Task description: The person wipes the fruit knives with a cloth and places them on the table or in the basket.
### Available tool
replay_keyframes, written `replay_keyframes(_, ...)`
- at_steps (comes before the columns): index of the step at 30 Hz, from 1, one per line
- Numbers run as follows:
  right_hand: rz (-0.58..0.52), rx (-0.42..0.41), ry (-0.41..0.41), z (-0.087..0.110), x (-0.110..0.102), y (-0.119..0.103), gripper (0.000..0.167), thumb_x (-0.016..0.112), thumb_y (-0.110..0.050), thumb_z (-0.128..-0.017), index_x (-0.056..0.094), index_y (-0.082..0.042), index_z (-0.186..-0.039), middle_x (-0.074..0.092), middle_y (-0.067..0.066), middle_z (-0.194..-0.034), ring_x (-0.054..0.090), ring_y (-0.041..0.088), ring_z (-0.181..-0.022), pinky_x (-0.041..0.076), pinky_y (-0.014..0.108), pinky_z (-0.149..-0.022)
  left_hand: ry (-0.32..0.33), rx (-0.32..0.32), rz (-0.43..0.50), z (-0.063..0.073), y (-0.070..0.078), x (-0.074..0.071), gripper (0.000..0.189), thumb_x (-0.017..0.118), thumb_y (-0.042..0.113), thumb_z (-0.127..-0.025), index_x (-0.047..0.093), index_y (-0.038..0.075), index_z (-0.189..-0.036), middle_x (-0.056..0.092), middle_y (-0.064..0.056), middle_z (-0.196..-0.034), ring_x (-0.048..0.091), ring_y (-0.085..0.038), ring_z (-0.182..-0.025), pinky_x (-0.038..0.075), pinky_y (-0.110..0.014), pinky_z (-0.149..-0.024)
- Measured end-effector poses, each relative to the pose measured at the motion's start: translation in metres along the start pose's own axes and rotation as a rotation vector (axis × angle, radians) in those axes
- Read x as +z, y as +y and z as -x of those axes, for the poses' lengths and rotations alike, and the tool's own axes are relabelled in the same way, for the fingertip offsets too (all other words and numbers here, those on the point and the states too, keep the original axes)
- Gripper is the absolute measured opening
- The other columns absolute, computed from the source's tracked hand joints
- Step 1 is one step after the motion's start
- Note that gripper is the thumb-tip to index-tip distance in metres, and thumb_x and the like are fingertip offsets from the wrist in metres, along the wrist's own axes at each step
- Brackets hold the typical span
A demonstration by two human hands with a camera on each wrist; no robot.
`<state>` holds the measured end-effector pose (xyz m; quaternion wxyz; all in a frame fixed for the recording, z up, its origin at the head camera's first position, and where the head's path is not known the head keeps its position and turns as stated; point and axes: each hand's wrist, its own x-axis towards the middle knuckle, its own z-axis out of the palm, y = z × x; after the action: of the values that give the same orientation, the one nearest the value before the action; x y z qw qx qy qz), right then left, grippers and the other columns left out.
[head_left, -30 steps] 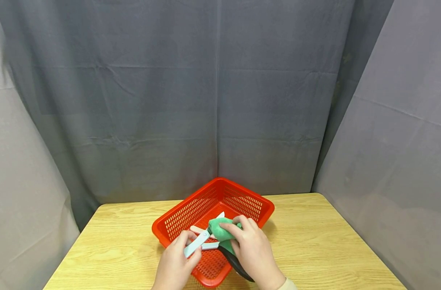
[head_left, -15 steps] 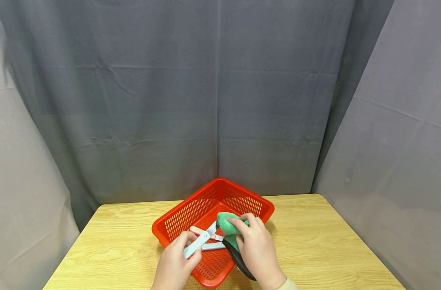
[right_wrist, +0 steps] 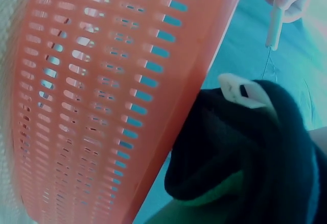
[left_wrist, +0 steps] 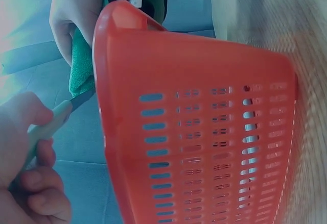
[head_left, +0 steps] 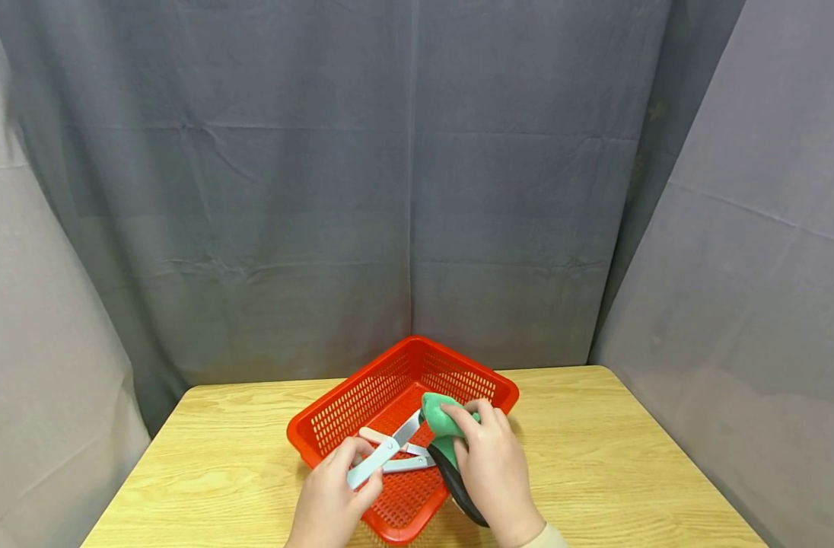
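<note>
My left hand grips the pale blue handle of a folding knife, its blade pointing up and right over the basket. Green cloth with a black part hangs in my right hand, pinched between thumb and fingers. The cloth covers the tip end of the blade; the metal between it and the handle shows. In the right wrist view, the black fabric carries a white label. The left wrist view shows the green cloth meeting the blade beside the basket rim.
A red perforated plastic basket stands on the wooden table beneath both hands. Inside lie a pink-handled knife and another pale blue-handled knife. Grey curtains hang behind and at both sides.
My right hand has drawn the cloth up and right along the blade, away from the handle, so more metal shows. The left hand and its knife have stayed nearly still.
</note>
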<state>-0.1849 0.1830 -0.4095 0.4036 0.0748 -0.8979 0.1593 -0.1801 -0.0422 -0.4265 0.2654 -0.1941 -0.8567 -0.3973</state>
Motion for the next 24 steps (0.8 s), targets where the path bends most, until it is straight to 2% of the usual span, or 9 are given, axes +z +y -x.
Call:
replay_keyframes(5,0.002,0.014,0.002,-0.0013,-0.0028,0.0003,0.054,0.088,0.002,-0.069,0.076,-0.024,-0.115,0.064,0.005,-0.101,0.06,0.025,-0.085,0.054,0.039,-0.065,-0.009,-0.027,-0.001,-0.0005,-0.0018,0.0005,0.032,0.081,0.008,-0.076,0.062,0.025,-0.096,0.048,0.018,-0.073,0.042,0.004,-0.062,0.038,-0.019,-0.057)
replay_keyframes(12,-0.002,-0.032,0.018,-0.0008,-0.0044,-0.003,0.054,0.089,0.001,-0.068,0.077,-0.025,-0.114,0.065,0.003,-0.101,0.059,0.022,-0.082,0.052,0.034,-0.061,-0.027,-0.083,-0.003,-0.0014,-0.0052,0.0018,0.03,0.08,0.008,-0.077,0.062,0.023,-0.096,0.047,0.018,-0.072,0.04,0.003,-0.059,0.038,-0.019,-0.055)
replay_keyframes(24,-0.047,-0.12,-0.02,0.0009,-0.0053,-0.0078,0.056,0.089,0.0,-0.068,0.076,-0.028,-0.115,0.065,-0.002,-0.103,0.061,0.017,-0.086,0.056,0.032,-0.067,-0.011,-0.071,-0.011,-0.0013,-0.0066,0.0026,0.031,0.081,0.008,-0.077,0.062,0.023,-0.096,0.047,0.017,-0.072,0.04,0.003,-0.059,0.038,-0.018,-0.055)
